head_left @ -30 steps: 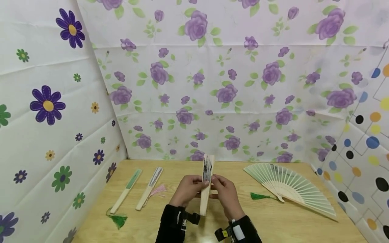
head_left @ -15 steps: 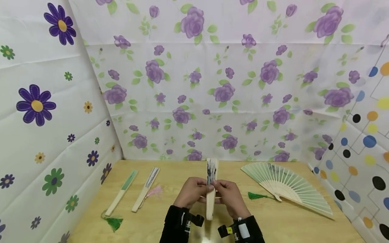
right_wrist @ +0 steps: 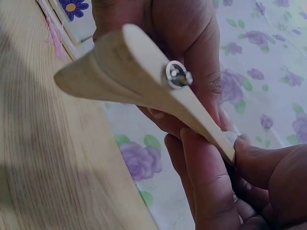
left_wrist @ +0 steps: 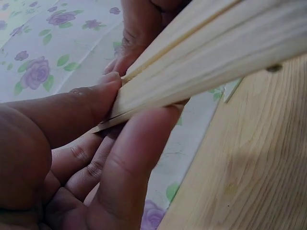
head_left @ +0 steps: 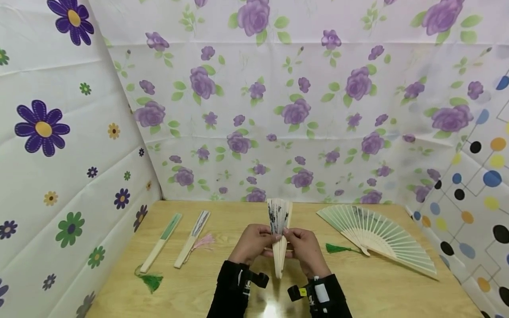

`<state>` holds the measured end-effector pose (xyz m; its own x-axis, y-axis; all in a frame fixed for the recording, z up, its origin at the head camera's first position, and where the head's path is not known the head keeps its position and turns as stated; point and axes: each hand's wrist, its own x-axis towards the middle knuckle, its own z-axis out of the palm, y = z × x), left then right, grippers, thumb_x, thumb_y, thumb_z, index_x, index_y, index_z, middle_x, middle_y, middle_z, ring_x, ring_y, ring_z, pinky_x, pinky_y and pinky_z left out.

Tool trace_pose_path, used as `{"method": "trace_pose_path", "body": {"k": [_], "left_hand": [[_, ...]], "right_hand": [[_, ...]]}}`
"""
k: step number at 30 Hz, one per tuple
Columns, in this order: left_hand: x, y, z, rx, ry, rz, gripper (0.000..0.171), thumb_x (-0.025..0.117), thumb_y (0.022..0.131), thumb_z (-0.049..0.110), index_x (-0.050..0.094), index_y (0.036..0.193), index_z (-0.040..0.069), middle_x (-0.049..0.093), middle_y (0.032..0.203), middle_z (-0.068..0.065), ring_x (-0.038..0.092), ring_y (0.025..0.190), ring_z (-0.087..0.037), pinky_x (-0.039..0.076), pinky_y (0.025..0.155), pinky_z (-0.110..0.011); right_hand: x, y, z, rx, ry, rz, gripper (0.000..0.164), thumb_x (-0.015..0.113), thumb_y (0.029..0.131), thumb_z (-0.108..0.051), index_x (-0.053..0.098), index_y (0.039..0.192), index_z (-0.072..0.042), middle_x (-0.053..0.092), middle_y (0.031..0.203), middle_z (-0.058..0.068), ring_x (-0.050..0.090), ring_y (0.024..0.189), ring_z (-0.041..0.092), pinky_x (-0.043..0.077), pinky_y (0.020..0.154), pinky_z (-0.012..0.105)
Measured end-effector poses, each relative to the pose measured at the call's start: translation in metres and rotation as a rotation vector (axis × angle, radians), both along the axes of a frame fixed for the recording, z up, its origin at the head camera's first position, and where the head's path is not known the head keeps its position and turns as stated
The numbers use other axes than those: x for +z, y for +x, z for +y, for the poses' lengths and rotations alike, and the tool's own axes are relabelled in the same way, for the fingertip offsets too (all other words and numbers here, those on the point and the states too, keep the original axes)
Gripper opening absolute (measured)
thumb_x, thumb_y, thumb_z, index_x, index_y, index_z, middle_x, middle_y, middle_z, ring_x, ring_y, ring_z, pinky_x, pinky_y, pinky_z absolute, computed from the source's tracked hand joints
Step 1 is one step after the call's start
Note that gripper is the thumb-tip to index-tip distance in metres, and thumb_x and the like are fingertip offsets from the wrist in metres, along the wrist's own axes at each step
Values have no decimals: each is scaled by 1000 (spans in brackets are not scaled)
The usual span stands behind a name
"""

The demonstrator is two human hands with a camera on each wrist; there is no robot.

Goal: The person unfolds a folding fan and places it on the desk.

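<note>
Upright over the middle of the table, a folding fan [head_left: 279,221] with pale wooden ribs and a dark-printed white leaf is slightly spread at its top. My left hand [head_left: 254,243] pinches its left side between thumb and fingers. On the opposite side my right hand [head_left: 305,247] grips the fan's edge just below the leaf. The left wrist view shows the stacked ribs [left_wrist: 192,57] between thumb and fingertips. In the right wrist view the fan's rounded base [right_wrist: 110,67] with a metal rivet [right_wrist: 177,75] points toward the camera.
Left on the table [head_left: 191,291] lie a closed green fan [head_left: 161,244] with a green tassel [head_left: 152,282] and a closed grey-printed fan [head_left: 192,240] with a pink tassel [head_left: 204,240]. At right an open green fan [head_left: 381,238] lies spread, its green tassel [head_left: 337,248] beside it. Patterned cloth walls surround the table.
The fan between my hands has gone from closed to slightly spread, its top edge widening to the right. Both hands have shifted a little right. The fans on the table stay put.
</note>
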<state>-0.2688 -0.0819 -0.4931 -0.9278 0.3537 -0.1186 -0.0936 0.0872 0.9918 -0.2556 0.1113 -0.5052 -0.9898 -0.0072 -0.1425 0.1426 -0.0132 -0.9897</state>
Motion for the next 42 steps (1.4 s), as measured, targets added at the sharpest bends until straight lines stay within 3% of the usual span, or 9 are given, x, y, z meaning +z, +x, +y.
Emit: {"method": "trace_pose_path", "body": {"k": [6, 14, 20, 26, 36, 42], "left_hand": [[0, 1, 0, -1, 16, -9, 20, 74, 113, 13, 79, 121, -4, 82, 110, -15, 84, 99, -21, 74, 95, -56], [3, 5, 4, 32, 6, -11, 19, 79, 109, 11, 81, 118, -5, 83, 110, -16, 84, 96, -20, 76, 85, -46], [3, 6, 3, 45, 6, -14, 17, 76, 110, 10, 78, 113, -6, 82, 112, -18, 84, 96, -20, 76, 82, -45], [6, 4, 3, 56, 19, 4, 21, 75, 110, 9, 79, 121, -8, 82, 113, -19, 82, 92, -16, 76, 79, -39], [7, 3, 6, 69, 48, -7, 25, 75, 110, 9, 79, 127, -8, 83, 113, -19, 81, 92, -16, 76, 81, -40], [7, 3, 7, 82, 59, -9, 22, 75, 110, 8, 78, 124, -9, 83, 109, -17, 81, 90, -17, 76, 79, -40]], "right_hand": [[2, 2, -1, -21, 35, -5, 30, 67, 118, -22, 83, 117, 4, 80, 103, 11, 80, 87, 19, 70, 65, 28], [2, 5, -5, -11, 43, 1, 29, 67, 118, -21, 83, 111, 2, 77, 101, 10, 78, 88, 18, 70, 65, 28], [0, 6, -4, -40, 41, 0, 31, 66, 119, -21, 82, 115, 5, 80, 107, 14, 78, 90, 18, 71, 65, 29], [2, 4, -3, -67, 36, 10, 31, 66, 119, -21, 81, 114, 5, 78, 106, 12, 76, 87, 16, 68, 62, 26], [5, 4, -2, -77, 28, 5, 32, 63, 120, -21, 80, 116, 6, 77, 113, 15, 77, 90, 15, 70, 66, 25], [4, 4, 0, -91, 14, 4, 33, 62, 120, -20, 78, 110, 7, 74, 107, 12, 75, 87, 15, 70, 65, 27]]}}
